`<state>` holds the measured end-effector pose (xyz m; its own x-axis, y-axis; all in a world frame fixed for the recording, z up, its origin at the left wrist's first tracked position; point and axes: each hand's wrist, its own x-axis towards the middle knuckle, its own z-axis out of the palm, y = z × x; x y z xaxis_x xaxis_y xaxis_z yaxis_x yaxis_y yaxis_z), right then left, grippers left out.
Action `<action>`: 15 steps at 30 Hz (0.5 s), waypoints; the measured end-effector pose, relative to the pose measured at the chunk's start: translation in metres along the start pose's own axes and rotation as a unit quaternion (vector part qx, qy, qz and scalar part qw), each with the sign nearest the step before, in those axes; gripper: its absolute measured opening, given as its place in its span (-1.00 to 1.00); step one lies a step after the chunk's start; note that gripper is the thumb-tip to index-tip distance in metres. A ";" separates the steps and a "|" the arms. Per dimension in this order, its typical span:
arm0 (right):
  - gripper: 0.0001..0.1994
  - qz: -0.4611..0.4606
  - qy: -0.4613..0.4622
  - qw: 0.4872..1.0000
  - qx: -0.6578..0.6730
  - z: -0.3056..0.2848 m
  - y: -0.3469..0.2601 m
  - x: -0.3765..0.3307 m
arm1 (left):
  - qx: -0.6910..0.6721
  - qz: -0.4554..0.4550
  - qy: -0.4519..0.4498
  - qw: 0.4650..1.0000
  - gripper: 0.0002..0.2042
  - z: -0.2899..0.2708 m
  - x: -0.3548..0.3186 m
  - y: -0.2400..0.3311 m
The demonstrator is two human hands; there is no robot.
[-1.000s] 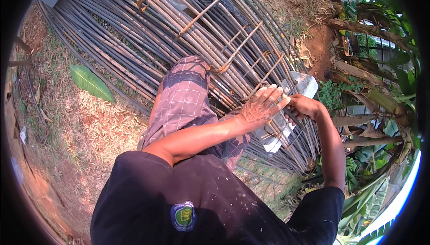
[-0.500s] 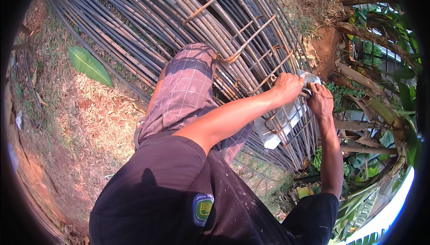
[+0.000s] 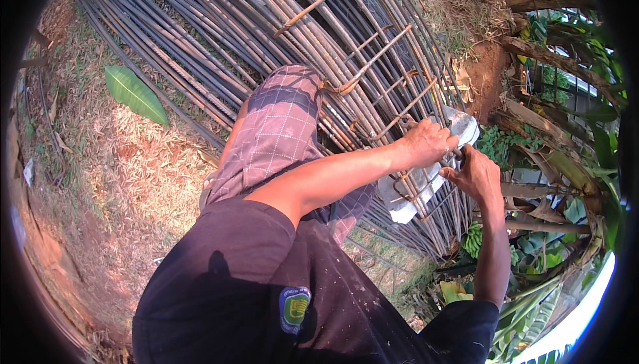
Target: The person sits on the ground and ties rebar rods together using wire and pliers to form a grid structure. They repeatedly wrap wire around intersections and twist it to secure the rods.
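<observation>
A cage of long steel rebars with bent stirrups (image 3: 373, 64) stretches diagonally in front of me. Close together at its right end are both my hands. My left hand (image 3: 428, 143) is closed in a fist over the bars, and its grip hides what it holds. Just beside it, my right hand (image 3: 479, 175) is curled with thumb and fingers pinched around something small and dark at the cage edge, too hidden to name. Under the hands, a pale grey-white sheet or slab (image 3: 464, 128) shows between the bars.
Many loose rebars (image 3: 173, 44) lie in a wide pile beneath and left of the cage. My bent knee in checked cloth (image 3: 283, 117) rests against the bars. A large green leaf (image 3: 136, 94) lies on dry grass at left. Banana stems and plants (image 3: 559, 124) crowd the right side.
Both hands have shifted a little toward me, down in the picture. My right hand has turned, so its thumb now shows. More of the pale sheet is uncovered beyond the hands.
</observation>
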<state>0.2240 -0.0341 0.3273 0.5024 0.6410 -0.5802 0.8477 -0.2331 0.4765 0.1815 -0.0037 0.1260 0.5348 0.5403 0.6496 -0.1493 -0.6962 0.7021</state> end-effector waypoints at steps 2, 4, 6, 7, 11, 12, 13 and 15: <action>-0.41 -0.020 0.194 0.975 -0.102 0.019 -0.003 -0.014 | -0.075 -0.055 -0.141 0.986 -0.82 -0.018 0.018 -0.005; -0.56 -0.014 0.250 0.957 -0.144 0.038 0.001 -0.015 | -0.145 -0.078 -0.261 0.951 -0.76 -0.035 0.033 -0.009; -0.67 -0.037 0.301 0.946 -0.112 0.052 0.009 -0.011 | -0.131 -0.084 -0.246 0.957 -0.75 -0.034 0.031 -0.006; -0.73 -0.052 0.327 0.938 -0.098 0.055 0.014 -0.007 | -0.122 -0.089 -0.236 0.960 -0.75 -0.030 0.031 -0.005; -0.82 -0.090 0.329 0.925 -0.167 0.066 0.014 -0.010 | -0.084 -0.063 -0.091 0.990 -0.80 -0.014 0.015 0.001; -0.83 -0.060 0.318 0.934 -0.152 0.073 0.015 -0.012 | -0.079 -0.073 -0.104 0.989 -0.72 -0.010 0.012 0.002; -0.83 -0.052 0.330 0.927 -0.170 0.075 0.013 -0.013 | -0.067 -0.068 -0.097 0.991 -0.70 -0.009 0.011 0.002; -0.82 -0.037 0.354 0.912 -0.206 0.077 0.005 -0.016 | -0.043 -0.058 -0.084 0.994 -0.68 -0.008 0.008 0.002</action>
<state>0.2330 -0.1020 0.2878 0.0873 0.9890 -0.1191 0.6659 0.0310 0.7454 0.1790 0.0030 0.1351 0.6823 0.5241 0.5097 -0.1441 -0.5870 0.7966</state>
